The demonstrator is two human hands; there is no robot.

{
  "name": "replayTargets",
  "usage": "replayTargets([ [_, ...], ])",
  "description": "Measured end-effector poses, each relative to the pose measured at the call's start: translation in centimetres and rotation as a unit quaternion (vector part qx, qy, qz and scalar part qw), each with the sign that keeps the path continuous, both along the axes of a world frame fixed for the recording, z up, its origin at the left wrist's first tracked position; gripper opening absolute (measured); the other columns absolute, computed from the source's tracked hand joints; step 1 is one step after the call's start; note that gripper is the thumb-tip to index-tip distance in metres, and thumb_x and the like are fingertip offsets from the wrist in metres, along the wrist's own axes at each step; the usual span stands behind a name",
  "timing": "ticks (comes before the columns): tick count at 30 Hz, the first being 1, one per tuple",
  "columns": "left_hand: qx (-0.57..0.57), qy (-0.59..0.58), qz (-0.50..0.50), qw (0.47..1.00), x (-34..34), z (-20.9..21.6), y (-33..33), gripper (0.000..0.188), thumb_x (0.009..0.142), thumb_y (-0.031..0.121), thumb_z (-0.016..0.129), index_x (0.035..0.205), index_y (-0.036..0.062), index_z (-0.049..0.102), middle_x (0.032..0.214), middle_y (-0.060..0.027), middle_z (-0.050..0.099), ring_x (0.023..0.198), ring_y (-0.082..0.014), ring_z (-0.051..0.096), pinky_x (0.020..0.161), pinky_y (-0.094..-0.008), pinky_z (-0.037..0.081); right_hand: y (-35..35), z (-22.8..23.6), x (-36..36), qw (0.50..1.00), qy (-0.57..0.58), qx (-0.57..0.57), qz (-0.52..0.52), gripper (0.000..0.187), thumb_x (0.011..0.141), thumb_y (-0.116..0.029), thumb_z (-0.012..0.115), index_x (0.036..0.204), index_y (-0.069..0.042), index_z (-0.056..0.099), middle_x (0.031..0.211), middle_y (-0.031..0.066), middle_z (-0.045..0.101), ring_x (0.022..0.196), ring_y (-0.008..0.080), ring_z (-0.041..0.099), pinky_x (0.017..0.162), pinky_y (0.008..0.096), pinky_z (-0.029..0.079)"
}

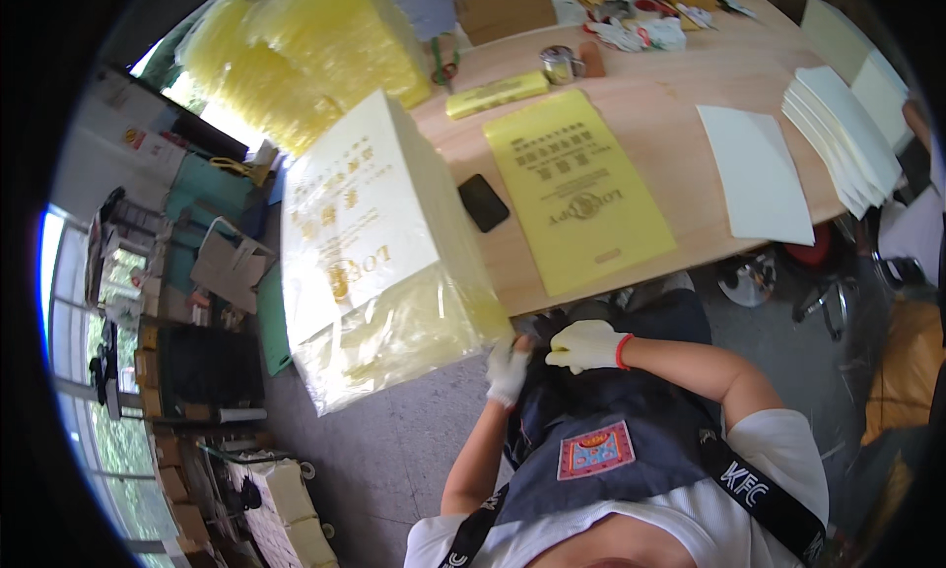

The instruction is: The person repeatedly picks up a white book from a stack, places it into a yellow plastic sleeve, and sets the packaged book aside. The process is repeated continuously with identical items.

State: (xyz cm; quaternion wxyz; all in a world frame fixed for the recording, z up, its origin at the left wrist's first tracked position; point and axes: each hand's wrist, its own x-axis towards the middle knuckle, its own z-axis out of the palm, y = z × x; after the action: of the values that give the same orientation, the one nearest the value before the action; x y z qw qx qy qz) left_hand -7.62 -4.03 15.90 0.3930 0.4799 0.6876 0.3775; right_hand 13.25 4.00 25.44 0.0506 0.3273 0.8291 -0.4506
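My left hand (506,373), in a white knit glove, is just off the near corner of a tall stack of printed sheets or bags (360,223) wrapped in clear plastic. Its fingers are partly turned away, with a bare fingertip or thumb showing, and I cannot tell how far they are bent. Beside it, over the dark apron (591,405) at my lap, is my right hand (588,346), in a white glove with a red cuff. Its fingers are curled together; anything inside them is hidden. Beyond both hands, a yellow printed bag or sheet (581,189) lies flat on the wooden table (680,174).
A black phone (484,202) lies between stack and yellow sheet. Farther back are a yellow bundle (498,94), a metal cup (559,66) and green-handled scissors (444,66). Plastic-wrapped yellow packs (315,51) rise far left. White sheets (757,172) lie right, near another person's arm (918,130).
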Motion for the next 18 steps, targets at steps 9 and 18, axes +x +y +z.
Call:
replayTargets([
  [9, 0.045, 0.364, -0.212, 0.906, 14.2, 3.0, 17.9, 0.020, 0.081, 0.036, 0.069, 0.089, 0.0179, 0.068, 0.097, -0.0078, 0.062, 0.099, -0.0292, 0.056, 0.083, -0.0430, 0.047, -2.6, -1.3, 8.6, 0.966, 0.001, -0.113, -0.231, 0.034, 0.091, -0.039, 0.054, 0.093, -0.007, 0.066, 0.076, 0.0060, 0.069, 0.069, 0.0204, 0.066, 0.067, 0.0339, 0.051],
  [18, 0.029, 0.395, -0.256, 0.882, 14.9, 2.3, 19.3, 0.018, 0.080, 0.036, 0.067, 0.083, 0.0185, 0.067, 0.097, -0.0068, 0.061, 0.098, -0.0292, 0.056, 0.084, -0.0420, 0.046, -2.7, -3.8, 11.7, 0.932, 0.058, -0.171, -0.314, 0.030, 0.092, -0.035, 0.056, 0.093, -0.006, 0.065, 0.076, 0.0039, 0.068, 0.065, 0.0134, 0.063, 0.063, 0.0295, 0.051],
])
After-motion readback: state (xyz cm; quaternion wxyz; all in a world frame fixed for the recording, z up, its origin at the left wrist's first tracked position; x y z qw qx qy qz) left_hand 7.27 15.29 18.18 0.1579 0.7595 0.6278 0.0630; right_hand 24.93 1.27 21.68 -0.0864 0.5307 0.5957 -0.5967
